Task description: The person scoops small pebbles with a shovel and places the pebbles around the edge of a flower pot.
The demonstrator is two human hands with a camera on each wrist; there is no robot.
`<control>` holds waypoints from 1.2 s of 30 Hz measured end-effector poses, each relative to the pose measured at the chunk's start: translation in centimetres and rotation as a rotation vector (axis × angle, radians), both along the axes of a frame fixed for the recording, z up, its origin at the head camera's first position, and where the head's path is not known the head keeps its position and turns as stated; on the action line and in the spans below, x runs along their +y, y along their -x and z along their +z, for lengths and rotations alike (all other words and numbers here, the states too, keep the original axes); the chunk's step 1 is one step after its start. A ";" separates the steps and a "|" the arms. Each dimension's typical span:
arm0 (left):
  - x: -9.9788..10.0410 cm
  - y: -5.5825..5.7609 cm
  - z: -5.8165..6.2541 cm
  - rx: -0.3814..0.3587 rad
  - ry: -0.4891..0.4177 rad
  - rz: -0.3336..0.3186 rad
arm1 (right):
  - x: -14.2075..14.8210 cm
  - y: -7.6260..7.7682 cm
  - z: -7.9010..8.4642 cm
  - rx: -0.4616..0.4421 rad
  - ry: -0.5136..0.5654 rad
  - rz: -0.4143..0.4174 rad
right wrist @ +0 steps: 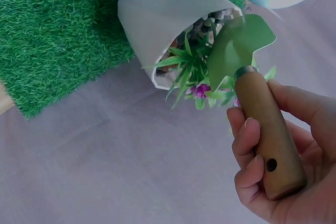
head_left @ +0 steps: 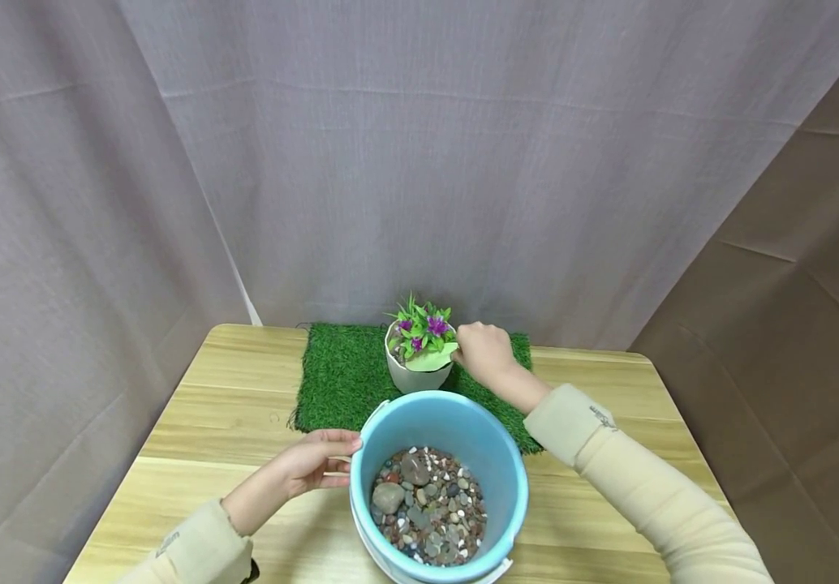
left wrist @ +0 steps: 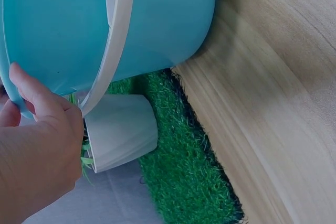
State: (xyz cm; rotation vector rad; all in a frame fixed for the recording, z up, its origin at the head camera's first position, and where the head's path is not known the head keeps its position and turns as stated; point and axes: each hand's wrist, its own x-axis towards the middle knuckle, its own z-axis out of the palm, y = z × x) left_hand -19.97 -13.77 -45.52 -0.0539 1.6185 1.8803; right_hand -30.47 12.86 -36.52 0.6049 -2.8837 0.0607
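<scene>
My right hand (head_left: 488, 353) grips the wooden handle (right wrist: 270, 135) of a small garden trowel, its fingers wrapped round it. The trowel's light green blade (right wrist: 239, 48) is over the mouth of a white flowerpot (right wrist: 168, 22), against a plant with green leaves and purple flowers (head_left: 436, 326). Small stones show inside the pot. My left hand (head_left: 317, 462) holds the rim of a blue bucket (head_left: 510, 478) at its left side, with fingertips at the edge. Pebbles (head_left: 430, 507) of mixed colours and a few larger stones cover the bucket's bottom.
The flowerpot stands on a green artificial turf mat (head_left: 342, 365) at the back of a wooden table (head_left: 244, 405). Bucket and pot are close together, the bucket nearer me. A white bail handle (left wrist: 118, 30) hangs on the bucket. Grey cloth (head_left: 419, 162) hangs behind the table.
</scene>
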 end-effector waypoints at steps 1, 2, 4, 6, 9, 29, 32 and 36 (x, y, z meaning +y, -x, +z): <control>0.0 0.0 0.0 -0.002 0.001 0.001 | 0.2 0.0 0.2 -0.010 0.010 0.003; 0.0 0.0 0.0 -0.003 0.002 0.002 | 0.4 -0.1 0.3 -0.028 0.021 0.004; 0.0 0.1 0.0 -0.007 0.005 0.003 | 0.9 -0.1 0.7 -0.086 0.056 0.000; -0.1 0.2 0.1 -0.009 0.007 0.006 | 1.4 0.0 1.0 -0.175 0.107 -0.008; -0.1 0.1 0.1 -0.007 0.004 0.007 | 2.3 0.0 1.3 -0.298 0.195 -0.014; 0.0 0.0 0.4 -0.011 0.005 0.008 | 6.3 -3.0 1.6 -0.329 0.435 0.105; 0.0 0.0 0.3 -0.012 -0.002 0.006 | 6.6 -3.8 1.5 -0.317 0.417 0.114; 0.0 0.0 0.2 -0.008 -0.005 0.006 | 6.6 -4.8 1.5 -0.286 0.379 0.130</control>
